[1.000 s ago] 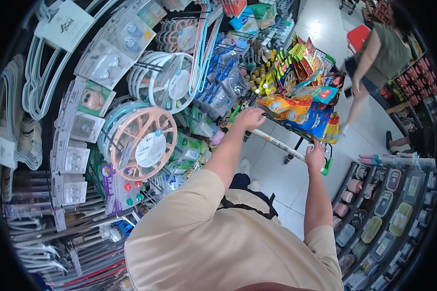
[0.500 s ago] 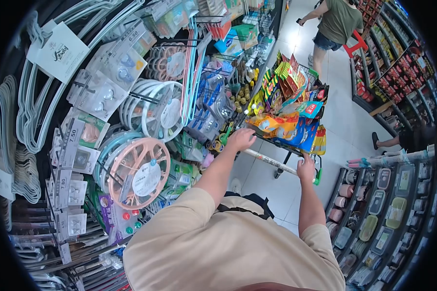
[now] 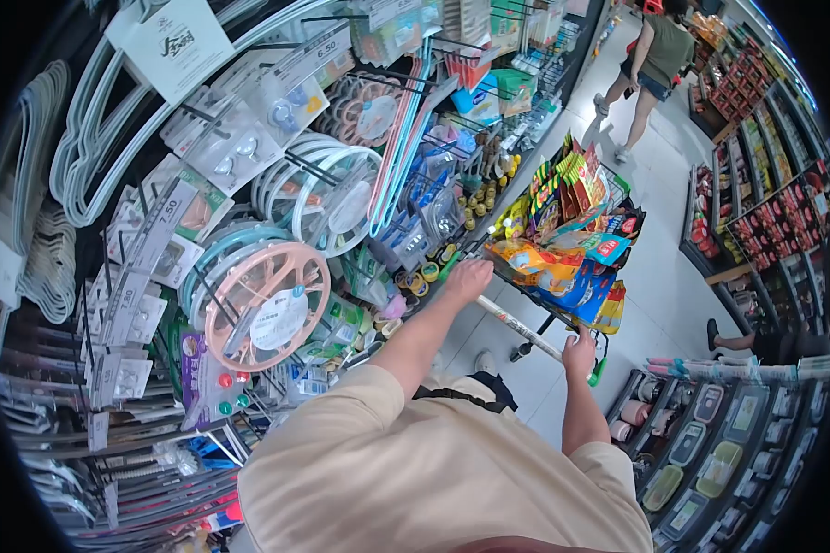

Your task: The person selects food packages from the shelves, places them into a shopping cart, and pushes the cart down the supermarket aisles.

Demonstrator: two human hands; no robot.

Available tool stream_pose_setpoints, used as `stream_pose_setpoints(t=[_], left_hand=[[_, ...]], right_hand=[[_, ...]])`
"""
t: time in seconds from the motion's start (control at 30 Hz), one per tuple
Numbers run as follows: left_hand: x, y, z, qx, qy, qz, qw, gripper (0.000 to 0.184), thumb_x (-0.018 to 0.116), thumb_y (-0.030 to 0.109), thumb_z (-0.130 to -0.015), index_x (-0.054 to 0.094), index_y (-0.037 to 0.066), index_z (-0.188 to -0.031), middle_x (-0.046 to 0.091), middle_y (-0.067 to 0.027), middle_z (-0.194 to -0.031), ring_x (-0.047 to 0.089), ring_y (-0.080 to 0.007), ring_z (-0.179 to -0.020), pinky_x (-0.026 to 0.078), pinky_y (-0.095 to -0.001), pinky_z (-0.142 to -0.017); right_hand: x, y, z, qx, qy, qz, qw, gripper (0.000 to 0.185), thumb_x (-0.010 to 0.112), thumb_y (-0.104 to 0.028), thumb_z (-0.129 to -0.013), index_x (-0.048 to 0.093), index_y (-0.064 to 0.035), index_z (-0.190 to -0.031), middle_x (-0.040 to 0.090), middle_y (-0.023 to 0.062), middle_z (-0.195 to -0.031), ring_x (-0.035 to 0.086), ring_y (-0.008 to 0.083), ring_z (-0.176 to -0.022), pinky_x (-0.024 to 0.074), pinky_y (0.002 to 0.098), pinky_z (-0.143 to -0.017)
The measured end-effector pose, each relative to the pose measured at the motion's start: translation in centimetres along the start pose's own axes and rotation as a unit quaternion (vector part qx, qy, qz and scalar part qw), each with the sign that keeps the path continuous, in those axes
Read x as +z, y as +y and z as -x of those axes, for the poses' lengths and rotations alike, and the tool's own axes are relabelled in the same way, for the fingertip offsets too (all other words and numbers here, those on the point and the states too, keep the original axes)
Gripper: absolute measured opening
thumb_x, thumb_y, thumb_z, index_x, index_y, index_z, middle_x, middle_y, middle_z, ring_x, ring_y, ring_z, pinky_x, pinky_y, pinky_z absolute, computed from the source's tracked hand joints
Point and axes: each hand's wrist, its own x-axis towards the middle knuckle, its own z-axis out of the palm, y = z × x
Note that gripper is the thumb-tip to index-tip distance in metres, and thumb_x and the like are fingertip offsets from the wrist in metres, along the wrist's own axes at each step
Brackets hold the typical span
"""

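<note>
Both of my hands rest on the push bar of a shopping cart. My left hand is closed over the bar's left end, beside a green end piece. Fingers of my right hand wrap around the right end, close to another green end piece. Just beyond the bar, the cart basket is heaped with snack bags: an orange bag, a blue bag, a light blue bag and several red and green packets. The bags hide most of the basket.
Close on my left, a rack holds white hangers and round pink drying racks. Shelves of food containers stand on the right. A person in a green top is up the aisle; another person's leg shows at right.
My view has shifted, so the cart and hands sit slightly lower in it. The person in green is farther up the aisle. Both hands have stayed on the bar.
</note>
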Motion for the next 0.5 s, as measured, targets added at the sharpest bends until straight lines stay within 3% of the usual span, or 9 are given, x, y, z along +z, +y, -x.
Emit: stream_pose_setpoints(t=[0.17,0.23,0.27,0.37,0.43,0.5], left_hand=[[0.3,1.4,1.3,-0.040,0.025,-0.011,0.999,0.019,0.060,0.022,-0.095,0.070,0.007,-0.093,0.073,-0.0099,-0.095,0.069,-0.0293,-0.093,0.052,-0.0433,-0.089],[0.6,2.1,2.4,0.031,0.038,-0.010,0.999,0.023,0.061,0.028,-0.095,0.068,0.009,-0.084,0.072,-0.0079,-0.092,0.068,-0.0267,-0.095,0.047,-0.0423,-0.093],[0.6,2.4,2.8,0.021,0.045,-0.015,0.999,0.023,0.061,0.028,-0.095,0.068,0.009,-0.084,0.072,-0.0079,-0.092,0.068,-0.0267,-0.095,0.047,-0.0423,-0.093],[0.2,3.1,3.8,0.060,0.060,-0.026,0.996,0.031,0.061,0.038,-0.096,0.072,0.010,-0.088,0.072,-0.0050,-0.093,0.065,-0.0232,-0.101,0.042,-0.0407,-0.100],[0.0,3.2,4.3,0.102,0.028,0.013,0.994,0.044,0.064,0.054,-0.093,0.075,0.011,-0.093,0.072,-0.0033,-0.097,0.062,-0.0227,-0.107,0.040,-0.0412,-0.102],[-0.6,3.1,4.1,0.102,-0.002,0.007,0.995,0.049,0.066,0.059,-0.090,0.075,0.011,-0.100,0.072,-0.0035,-0.103,0.062,-0.0227,-0.109,0.039,-0.0414,-0.103]], right_hand=[[-0.1,0.8,-0.7,-0.017,-0.008,0.005,1.000,0.043,0.057,-0.011,-0.087,0.063,-0.0050,-0.129,0.068,0.0178,-0.123,0.061,0.0400,-0.112,0.0487,0.0488,-0.099],[-0.5,0.9,-0.8,-0.018,-0.002,0.004,1.000,0.044,0.057,-0.010,-0.087,0.062,-0.0056,-0.130,0.068,0.0180,-0.123,0.061,0.0409,-0.110,0.0484,0.0497,-0.098],[-1.1,0.8,-0.9,-0.023,-0.013,-0.004,1.000,0.046,0.056,-0.010,-0.087,0.060,-0.0056,-0.132,0.068,0.0189,-0.123,0.061,0.0424,-0.109,0.0480,0.0506,-0.098],[0.3,2.3,-1.7,-0.028,-0.010,0.003,1.000,0.046,0.055,-0.011,-0.088,0.061,-0.0042,-0.132,0.068,0.0199,-0.124,0.061,0.0435,-0.110,0.0476,0.0509,-0.099],[-0.5,2.0,-2.0,-0.044,-0.018,-0.001,0.999,0.045,0.055,-0.012,-0.088,0.061,-0.0018,-0.132,0.067,0.0216,-0.124,0.061,0.0443,-0.111,0.0474,0.0509,-0.099],[-1.2,2.0,-2.4,-0.013,-0.032,0.011,0.999,0.045,0.054,-0.013,-0.089,0.061,0.0002,-0.131,0.067,0.0227,-0.125,0.061,0.0443,-0.112,0.0475,0.0503,-0.099]])
